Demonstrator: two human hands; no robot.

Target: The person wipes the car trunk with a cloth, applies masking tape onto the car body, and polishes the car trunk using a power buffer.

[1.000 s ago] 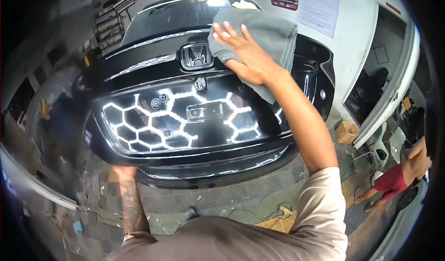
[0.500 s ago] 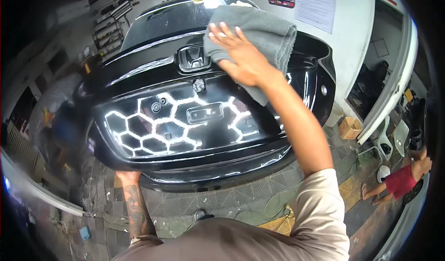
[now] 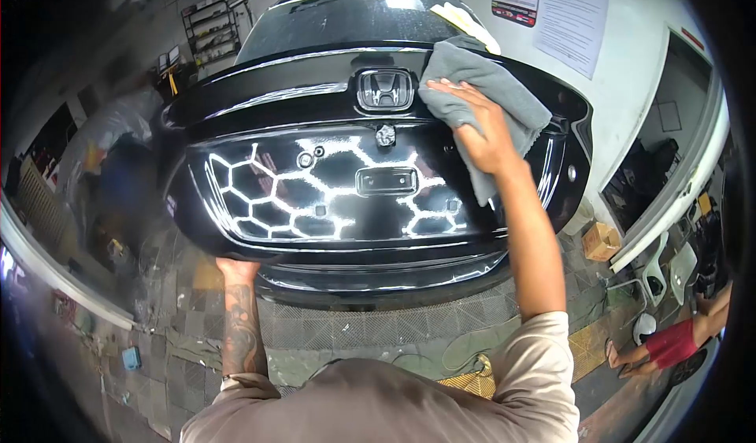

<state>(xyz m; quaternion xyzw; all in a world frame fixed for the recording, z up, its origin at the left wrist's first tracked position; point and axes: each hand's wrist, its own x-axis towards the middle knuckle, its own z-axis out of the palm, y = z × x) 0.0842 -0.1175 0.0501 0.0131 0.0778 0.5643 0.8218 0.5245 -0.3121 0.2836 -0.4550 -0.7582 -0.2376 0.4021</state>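
The glossy black trunk lid (image 3: 315, 246) of a car fills the middle, with a Honda emblem (image 3: 384, 90) and bright hexagonal light reflections. A folded grey microfiber towel (image 3: 512, 96) lies over its right side. My right hand (image 3: 480, 124) presses this towel to the lid, right of the emblem, fingers close together on the cloth. Below the lid's lower left edge is my left hand (image 3: 238, 268), holding that edge from underneath; its fingers are hidden behind the panel. The lid stands slightly raised above the rear bumper (image 3: 378, 281).
On the rear window's right side lies a pale yellow cloth (image 3: 465, 25). A cardboard box (image 3: 602, 241) and chairs (image 3: 669, 274) stand at right by a doorway. Another person in red shorts (image 3: 669, 347) is at the far right. A plastic-covered object (image 3: 118, 144) is at left.
The view has shifted, putting the car farther right. My right hand has slid the towel down and slightly right relative to the emblem. My left hand stays at the lid's lower edge.
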